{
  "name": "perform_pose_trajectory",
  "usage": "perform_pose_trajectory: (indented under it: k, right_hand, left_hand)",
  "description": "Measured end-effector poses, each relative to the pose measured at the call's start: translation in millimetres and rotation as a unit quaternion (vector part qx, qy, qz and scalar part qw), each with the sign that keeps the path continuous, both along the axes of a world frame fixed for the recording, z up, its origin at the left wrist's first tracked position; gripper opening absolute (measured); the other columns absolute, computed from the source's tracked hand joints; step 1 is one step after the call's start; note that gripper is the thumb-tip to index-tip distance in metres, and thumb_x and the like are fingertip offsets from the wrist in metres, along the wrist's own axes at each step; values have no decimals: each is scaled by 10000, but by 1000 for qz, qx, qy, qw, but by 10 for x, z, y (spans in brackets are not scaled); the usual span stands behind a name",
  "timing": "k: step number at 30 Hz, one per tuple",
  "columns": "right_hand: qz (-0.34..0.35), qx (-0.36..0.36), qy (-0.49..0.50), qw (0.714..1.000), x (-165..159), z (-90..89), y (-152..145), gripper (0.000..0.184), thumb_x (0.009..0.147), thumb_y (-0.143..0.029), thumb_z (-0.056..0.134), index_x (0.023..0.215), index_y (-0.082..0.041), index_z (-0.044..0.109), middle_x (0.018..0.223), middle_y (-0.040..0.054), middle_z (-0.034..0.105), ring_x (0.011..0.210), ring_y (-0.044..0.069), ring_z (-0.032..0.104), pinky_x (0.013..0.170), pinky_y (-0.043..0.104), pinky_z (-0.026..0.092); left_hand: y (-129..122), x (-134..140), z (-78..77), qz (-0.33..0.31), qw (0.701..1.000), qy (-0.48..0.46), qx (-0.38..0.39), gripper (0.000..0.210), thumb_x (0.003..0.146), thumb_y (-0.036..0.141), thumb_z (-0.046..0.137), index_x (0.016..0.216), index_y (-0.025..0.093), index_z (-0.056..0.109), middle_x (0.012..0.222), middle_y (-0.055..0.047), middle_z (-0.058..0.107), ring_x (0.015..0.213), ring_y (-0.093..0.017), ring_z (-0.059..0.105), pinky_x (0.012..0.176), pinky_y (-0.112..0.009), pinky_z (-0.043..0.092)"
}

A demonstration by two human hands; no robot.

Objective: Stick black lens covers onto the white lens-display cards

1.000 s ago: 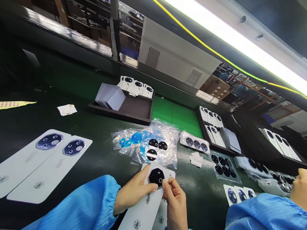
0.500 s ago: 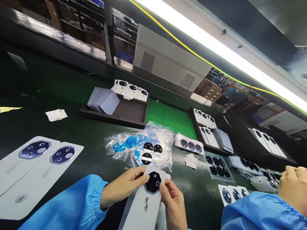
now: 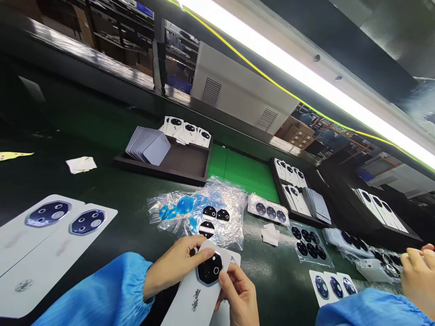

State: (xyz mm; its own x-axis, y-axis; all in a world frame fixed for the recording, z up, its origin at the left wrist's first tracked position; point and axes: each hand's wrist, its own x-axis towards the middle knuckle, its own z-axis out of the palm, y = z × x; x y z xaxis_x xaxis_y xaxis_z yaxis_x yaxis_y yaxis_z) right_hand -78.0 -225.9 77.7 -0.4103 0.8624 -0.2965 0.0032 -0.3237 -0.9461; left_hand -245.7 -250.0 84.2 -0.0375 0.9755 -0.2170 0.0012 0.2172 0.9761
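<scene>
A white phone back cover (image 3: 186, 311) with dark printed characters is held tilted between both hands. Near its top end sits a glossy black camera lens plate (image 3: 205, 270) with a shiny rim. My left hand (image 3: 171, 267) grips the cover's upper left side, its thumb pressing on the plate's top edge. On the right edge, my right hand (image 3: 240, 292) pinches the cover, the thumb at the plate's lower right. Another white cover (image 3: 235, 258) lies partly hidden beneath. Just beyond the hands, black lens plates (image 3: 223, 214) rest on clear plastic bags (image 3: 233, 226) with blue film pieces.
Two large white covers (image 3: 73, 253) lie at left. A black tray (image 3: 159, 171) with several covers stands behind, another tray (image 3: 277, 181) farther right. A bag of black plates (image 3: 309, 242) and a white cloth (image 3: 271, 234) lie right. A co-worker's hand (image 3: 419, 276) is at far right.
The held cover and both hands have shifted slightly left and down. My left thumb now lies over the lens plate's top edge. The co-worker's hand has lowered slightly.
</scene>
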Motion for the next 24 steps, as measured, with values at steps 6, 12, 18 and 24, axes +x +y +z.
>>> perform_pose_trajectory:
  k: [6, 12, 18, 24]
  right_hand:
    - [20, 15, -21, 999, -76, -1, -12, 509, 598, -622, 777, 618, -155, 574, 513, -64, 438, 397, 45, 399, 397, 171, 347]
    - [10, 58, -8, 998, -155, -47, -30, 511, 624, -641, 751, 684, -152, 615, 562, -62, 420, 483, 51, 384, 448, 160, 348]
    - [62, 26, 6, 998, -42, -139, -11, 471, 637, -598, 769, 721, -153, 643, 573, -51, 490, 401, 33, 370, 394, 171, 328]
    - [32, -19, 24, 999, -15, -241, 75, 461, 607, -568, 808, 725, -154, 644, 540, -53, 503, 373, 34, 376, 358, 164, 307]
  left_hand:
    - [13, 83, -117, 29, 999, -28, -13, 358, 632, 505, 579, 634, 210, 377, 605, 54, 402, 634, -146, 390, 600, -254, 300]
    - [14, 34, -45, 80, 996, -33, 7, 388, 696, 547, 548, 614, 205, 386, 630, 50, 383, 647, -141, 371, 625, -259, 299]
    - [69, -155, 56, 103, 986, -128, -11, 518, 627, 666, 645, 628, 197, 424, 618, 50, 439, 617, -129, 393, 586, -247, 334]
    - [21, -217, 44, 91, 982, -167, -3, 476, 687, 635, 659, 842, 187, 613, 812, -9, 611, 837, -208, 545, 735, -285, 437]
